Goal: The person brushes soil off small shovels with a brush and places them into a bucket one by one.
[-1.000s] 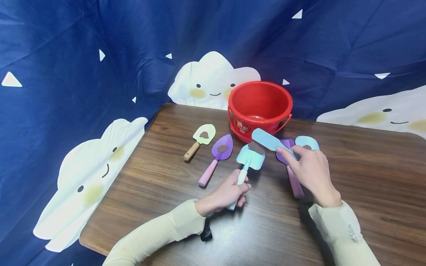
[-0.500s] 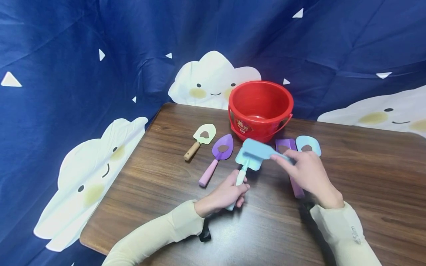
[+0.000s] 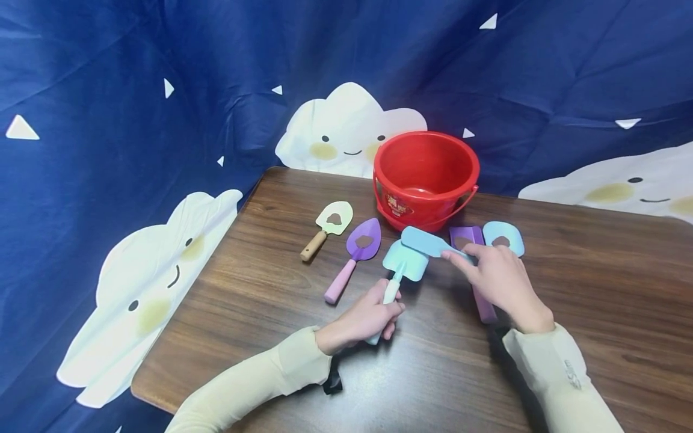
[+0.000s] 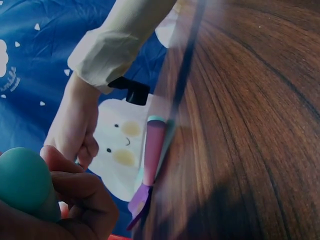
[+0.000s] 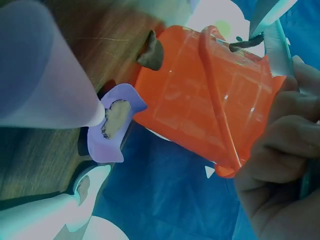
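My left hand grips the handle of a mint-green garden trowel, its blade raised over the table. My right hand holds a light blue brush slanting across the blade's far edge; pale bristles show in the right wrist view. A dark brown, clay-like piece appears by the trowel's edge there. Another brown piece shows in front of the red bucket; whether it touches the table I cannot tell. In the left wrist view, the trowel's rounded handle end sticks out of the left fist.
Left of the hands lie a pale green trowel with a wooden handle and a purple trowel. Near the right hand are a purple scoop and a light blue shovel. All bear brown patches. A blue cloud-print cloth hangs behind the table.
The brush has swung left and down over the trowel blade. The brown patch seen on the blade one second ago is out of sight in the head view. The left hand stays nearly still.
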`<action>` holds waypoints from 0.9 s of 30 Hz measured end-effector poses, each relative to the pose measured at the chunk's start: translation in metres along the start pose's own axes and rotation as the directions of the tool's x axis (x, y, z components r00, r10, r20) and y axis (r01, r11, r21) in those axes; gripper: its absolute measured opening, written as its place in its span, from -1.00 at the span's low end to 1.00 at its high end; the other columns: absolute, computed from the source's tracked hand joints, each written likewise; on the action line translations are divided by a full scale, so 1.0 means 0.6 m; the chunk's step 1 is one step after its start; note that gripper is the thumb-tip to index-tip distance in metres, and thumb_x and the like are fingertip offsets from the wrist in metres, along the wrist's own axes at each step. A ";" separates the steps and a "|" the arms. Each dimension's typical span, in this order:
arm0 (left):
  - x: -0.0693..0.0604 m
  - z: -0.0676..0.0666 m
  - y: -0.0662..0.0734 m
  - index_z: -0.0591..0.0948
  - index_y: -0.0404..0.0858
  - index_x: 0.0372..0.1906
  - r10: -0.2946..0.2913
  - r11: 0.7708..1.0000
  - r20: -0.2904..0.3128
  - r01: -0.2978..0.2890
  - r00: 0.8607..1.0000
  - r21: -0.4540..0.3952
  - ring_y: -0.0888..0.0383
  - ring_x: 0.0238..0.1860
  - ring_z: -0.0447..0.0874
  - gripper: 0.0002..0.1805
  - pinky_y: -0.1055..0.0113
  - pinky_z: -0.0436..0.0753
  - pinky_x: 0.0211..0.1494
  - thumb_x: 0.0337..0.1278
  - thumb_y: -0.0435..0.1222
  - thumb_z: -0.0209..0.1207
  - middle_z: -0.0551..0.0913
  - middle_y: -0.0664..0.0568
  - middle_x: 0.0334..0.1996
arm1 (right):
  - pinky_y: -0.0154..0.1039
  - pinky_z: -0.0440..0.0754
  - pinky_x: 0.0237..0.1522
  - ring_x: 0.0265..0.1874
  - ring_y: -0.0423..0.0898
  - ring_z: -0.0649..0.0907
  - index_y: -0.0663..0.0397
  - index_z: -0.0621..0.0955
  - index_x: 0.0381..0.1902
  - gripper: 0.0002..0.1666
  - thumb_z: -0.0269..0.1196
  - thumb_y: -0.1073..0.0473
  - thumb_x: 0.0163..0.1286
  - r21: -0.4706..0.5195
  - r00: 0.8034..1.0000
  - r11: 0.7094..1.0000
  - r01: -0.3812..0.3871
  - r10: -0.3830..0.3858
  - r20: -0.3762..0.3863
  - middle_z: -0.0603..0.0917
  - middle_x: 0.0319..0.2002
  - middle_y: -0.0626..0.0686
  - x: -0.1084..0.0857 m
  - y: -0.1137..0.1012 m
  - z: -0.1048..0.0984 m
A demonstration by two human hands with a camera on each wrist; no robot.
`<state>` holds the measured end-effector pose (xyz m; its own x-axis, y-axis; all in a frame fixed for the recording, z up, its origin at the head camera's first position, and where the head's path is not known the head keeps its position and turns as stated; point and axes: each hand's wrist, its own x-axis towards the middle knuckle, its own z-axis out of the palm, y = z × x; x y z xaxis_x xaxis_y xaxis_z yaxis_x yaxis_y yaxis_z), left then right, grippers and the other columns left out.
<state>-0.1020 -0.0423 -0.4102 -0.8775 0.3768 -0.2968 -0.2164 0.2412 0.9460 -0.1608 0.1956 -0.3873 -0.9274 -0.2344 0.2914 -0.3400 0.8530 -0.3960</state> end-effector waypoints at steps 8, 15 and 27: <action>0.000 -0.001 0.000 0.33 -0.36 -0.12 0.015 1.000 -0.007 -0.015 1.000 0.012 0.17 -0.82 0.36 -0.81 0.40 0.37 -0.66 0.24 -0.39 0.05 0.37 0.04 -0.79 | -0.24 0.25 -0.58 -0.62 -0.04 0.37 0.02 0.55 -0.63 -0.50 0.21 -0.21 0.31 0.035 0.995 0.997 -0.069 0.071 -0.064 0.32 -0.83 -0.10 0.006 0.006 -0.002; 0.002 -0.001 -0.002 0.36 -0.25 -0.18 0.057 0.996 -0.029 -0.055 0.998 0.068 0.16 -0.80 0.40 -0.82 0.38 0.42 -0.66 0.39 -0.19 -0.02 0.42 0.06 -0.69 | -0.28 0.28 -0.57 -0.61 -0.09 0.36 0.02 0.56 -0.67 -0.52 0.27 -0.16 0.28 0.202 0.987 0.974 -0.100 0.123 -0.105 0.36 -0.76 -0.04 0.002 -0.010 -0.018; 0.003 0.007 0.001 0.36 -0.20 -0.11 0.104 0.988 -0.020 -0.101 0.994 0.120 0.13 -0.75 0.46 -0.77 0.40 0.37 -0.70 0.42 -0.11 -0.04 0.48 0.03 -0.57 | -0.30 0.22 -0.61 -0.77 -0.22 0.24 -0.15 0.58 -0.63 -0.61 0.29 -0.22 0.24 0.097 0.998 0.994 0.058 -0.058 -0.002 0.21 -0.84 -0.18 -0.012 -0.047 -0.026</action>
<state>-0.1017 -0.0375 -0.4109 -0.9036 0.3820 -0.1937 -0.0734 0.3073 0.9488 -0.1422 0.1807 -0.3644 -0.9056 -0.2828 0.3161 -0.4072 0.7883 -0.4612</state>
